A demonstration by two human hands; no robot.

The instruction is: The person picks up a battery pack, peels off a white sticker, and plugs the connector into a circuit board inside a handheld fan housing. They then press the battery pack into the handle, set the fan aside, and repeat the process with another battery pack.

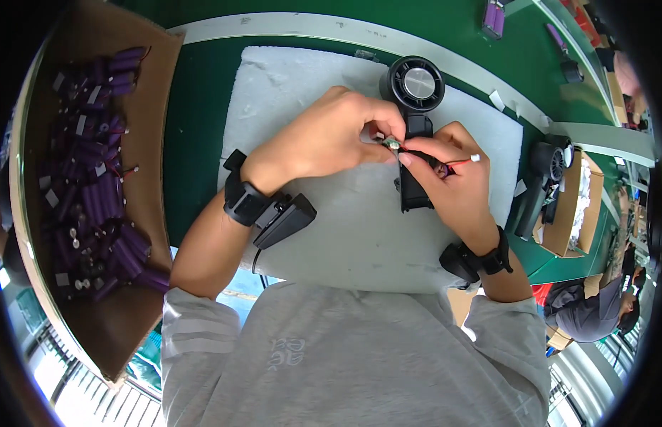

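My left hand (pixel 331 139) is closed, with thumb and forefinger pinching a small green circuit board (pixel 392 144). Against the board's right side, the thumb and forefinger of my right hand (pixel 455 171) pinch a thin red wire. A red lead with a white plug (pixel 475 158) sticks out to the right over that hand. Something small and purplish shows partly beneath its curled fingers. Below both hands a black handheld fan (pixel 415 193) lies on the white foam mat (pixel 288 78), its round head away from me. The hands hide part of its handle.
At left, a deep cardboard box (pixel 142 213) holds many purple battery cells with leads. Another black fan (pixel 537 185) lies at right, beside a smaller carton (pixel 590 206) with white contents. A metal rail (pixel 288 25) crosses the green bench behind the mat. A co-worker sits far right.
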